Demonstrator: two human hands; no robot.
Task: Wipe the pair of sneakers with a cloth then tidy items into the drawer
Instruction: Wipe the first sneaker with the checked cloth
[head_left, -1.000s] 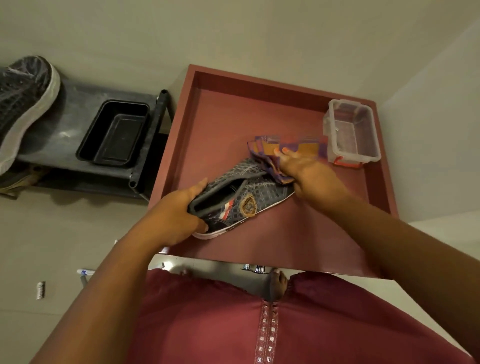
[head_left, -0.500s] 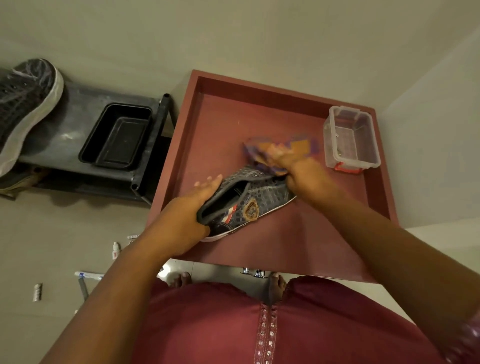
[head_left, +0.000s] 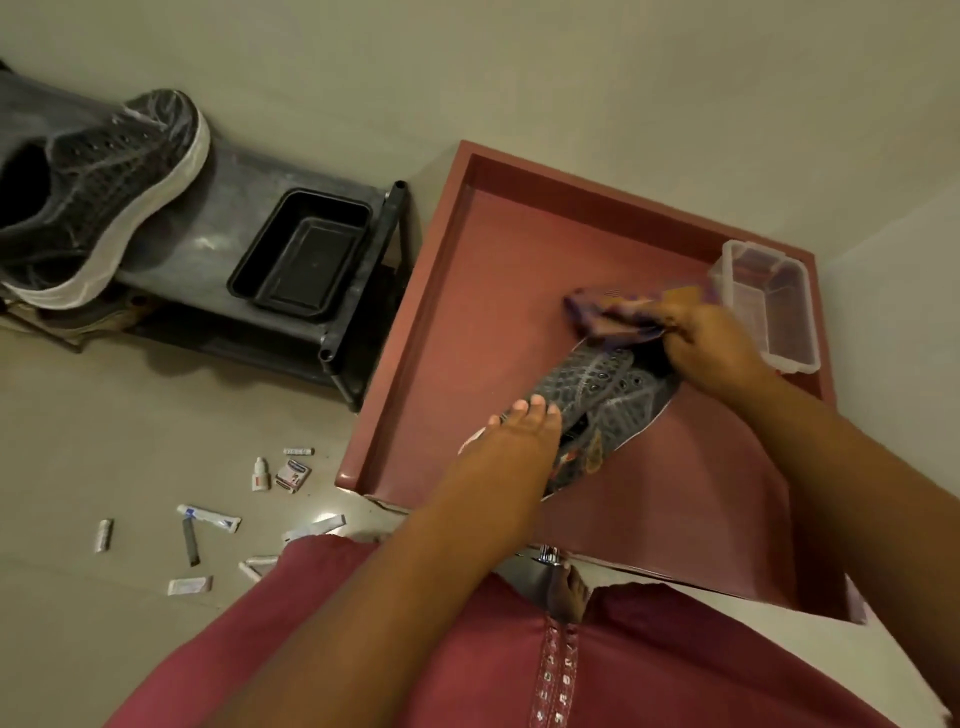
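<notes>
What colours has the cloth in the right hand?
The cloth is purple and orange, seen from the head view.

Left hand (head_left: 511, 441) gripped grey sneaker (head_left: 605, 402) in red drawer (head_left: 415, 364). Right hand (head_left: 711, 348) pinched purple-orange cloth (head_left: 613, 312) at the shoe's 12 o'clock end. Clear container (head_left: 769, 312) at 2 o'clock; second sneaker (head_left: 104, 197) on black rack (head_left: 239, 218), 10 o'clock.
</notes>
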